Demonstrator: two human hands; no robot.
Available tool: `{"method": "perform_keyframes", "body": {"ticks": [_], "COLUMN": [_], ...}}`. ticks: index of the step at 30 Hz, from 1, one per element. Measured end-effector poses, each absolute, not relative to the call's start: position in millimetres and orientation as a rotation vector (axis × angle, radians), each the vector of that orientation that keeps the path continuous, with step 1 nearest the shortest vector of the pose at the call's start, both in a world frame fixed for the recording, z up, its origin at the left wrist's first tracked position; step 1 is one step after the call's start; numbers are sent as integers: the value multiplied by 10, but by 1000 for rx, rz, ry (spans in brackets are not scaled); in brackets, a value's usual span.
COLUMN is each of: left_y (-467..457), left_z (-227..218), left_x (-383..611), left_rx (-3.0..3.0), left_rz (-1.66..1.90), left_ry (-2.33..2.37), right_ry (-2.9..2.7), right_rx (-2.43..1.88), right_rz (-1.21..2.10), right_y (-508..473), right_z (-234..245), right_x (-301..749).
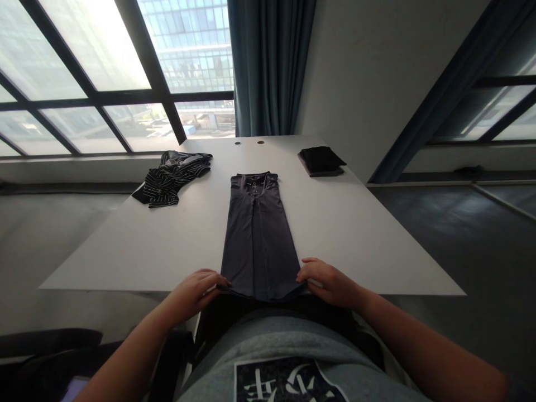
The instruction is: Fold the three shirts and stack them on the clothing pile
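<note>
A dark grey polo shirt [256,240] lies lengthwise on the white table [355,234], folded narrow, with its buttoned collar at the far end. My left hand [195,293] holds the near left corner of its hem between the fingers and thumb. At the opposite corner, my right hand [329,282] grips the hem the same way. Both hands sit at the table's near edge.
A crumpled black striped garment [171,178] lies at the far left of the table. A folded black garment [321,159] sits on a dark flat base at the far right. Two small round holes [249,142] mark the far edge. A dark chair [46,352] stands at lower left.
</note>
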State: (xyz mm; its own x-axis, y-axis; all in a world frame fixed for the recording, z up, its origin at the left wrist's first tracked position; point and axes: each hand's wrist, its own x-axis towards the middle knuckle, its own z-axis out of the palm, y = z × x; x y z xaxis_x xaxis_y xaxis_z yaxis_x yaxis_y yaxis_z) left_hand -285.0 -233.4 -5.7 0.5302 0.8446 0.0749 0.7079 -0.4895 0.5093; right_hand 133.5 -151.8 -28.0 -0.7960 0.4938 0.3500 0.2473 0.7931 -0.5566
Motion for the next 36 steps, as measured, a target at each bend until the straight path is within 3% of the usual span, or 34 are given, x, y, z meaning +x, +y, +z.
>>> {"method": "perform_keyframes", "body": {"ticks": [8,16,22,28,36], "left_y": [-2151,-1296,-673,-514,-474], "left_z": [284,279,-52,-448,-541], "left_x": [-2827,-2919,-2985,-2981,-3025], "left_rx": [2250,2145,2082,2185,2201], "left_rz": [553,781,733,707,690], "left_ry": [1375,1564,1641,1768,1825], "right_ry": [-2224,-1853,-1955,-2228,-2218], "right_rx": [-830,-985,-1160,-1213,-1243], "right_rz": [990,1123,944,476,285], "right_y": [-1307,-475,35,139,189], "right_z": [6,-36,-231,-522,-588], "right_x": [1342,1086,926,837,856]}}
